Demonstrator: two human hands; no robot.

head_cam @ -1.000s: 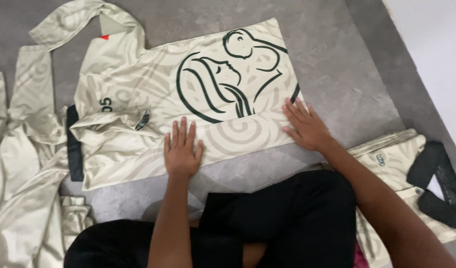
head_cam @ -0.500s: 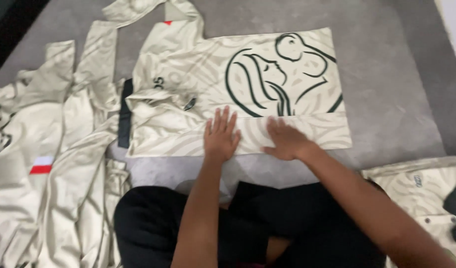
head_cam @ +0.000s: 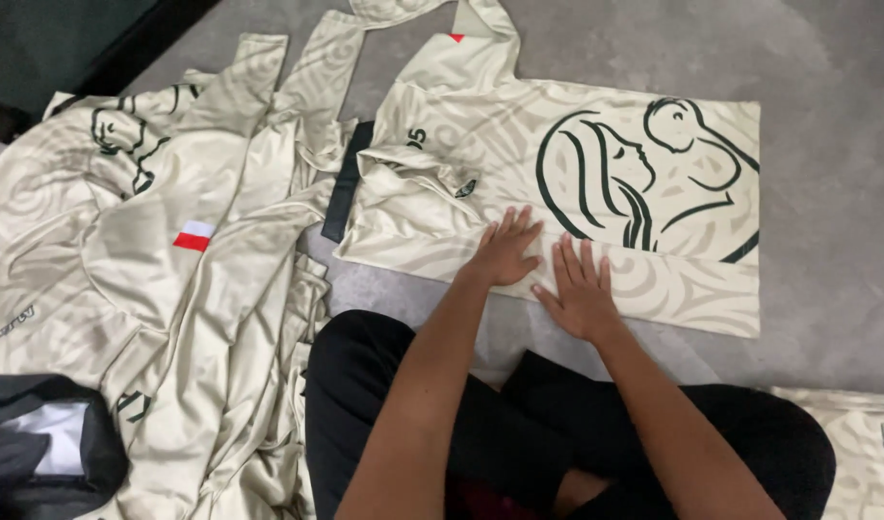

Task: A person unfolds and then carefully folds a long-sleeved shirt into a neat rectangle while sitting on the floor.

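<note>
Pressing flat on the near folded edge of a cream jersey, both hands side by side: left hand just left of the fold's middle, right hand touching the cloth close beside it, nearly thumb to thumb. Fingers of both spread wide and laid open, palms down, gripping nothing. Jersey spread on the grey carpet floor directly ahead of the crossed black-trousered legs, long axis running left to right, collar end at the left, dark line-drawn print toward the right. Larger unsmoothed stretch of the fold lying rightward of the fingers, so nearer the right hand; bunched sleeve and black collar band lying leftward, nearer the left. Counted: one jersey under the hands; one loose heap of matching cream garments at the left, number within it impossible to tell; one further folded cream piece at the lower right corner; one black padded item at the lower left.
</note>
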